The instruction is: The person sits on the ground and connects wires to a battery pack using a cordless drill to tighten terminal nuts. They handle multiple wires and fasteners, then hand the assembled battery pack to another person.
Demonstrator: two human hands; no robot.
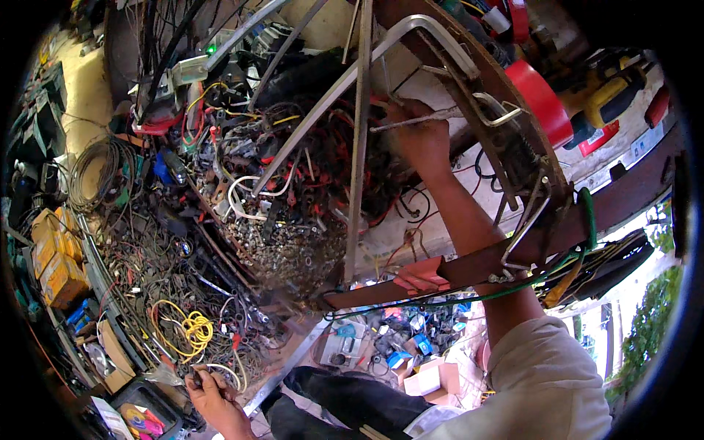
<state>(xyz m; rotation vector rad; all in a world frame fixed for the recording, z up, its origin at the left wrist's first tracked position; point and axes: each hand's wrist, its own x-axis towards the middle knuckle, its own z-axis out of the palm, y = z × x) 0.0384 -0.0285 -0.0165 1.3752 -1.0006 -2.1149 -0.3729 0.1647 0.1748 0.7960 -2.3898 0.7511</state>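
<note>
1. Pale grey cloth forms the sleeve [550, 367] at lower right, over the right upper arm; dark trousers [352, 396] lie along the bottom.
2. The left hand [216, 407], low at left, has its fingertips pinched narrow around a small dark piece [196, 378]. The piece is too small to tell its kind or its long axis. A yellow cable coil [198, 324] lies just beyond it.
3. A rusty beam [616, 220] crosses in front of the right arm, which reaches up beyond it.
4. The right hand [422, 143] is well apart from the left, farther off and to the right. A bent metal rod [418, 120] passes across it, its long axis nearly level and rising slightly rightward. The fingers are mostly hidden, so I cannot tell whether they grip anything. A flat metal bar [358, 154] runs nearly upright just to the left.
5. The wire tangle [330, 147] lies leftward of the right hand, clearly the nearer one; small metal parts [301, 253] are heaped on its near side.
6. Toward the upper right rim are a red round object [539, 103] and a yellow-and-black tool [612, 99].
</note>
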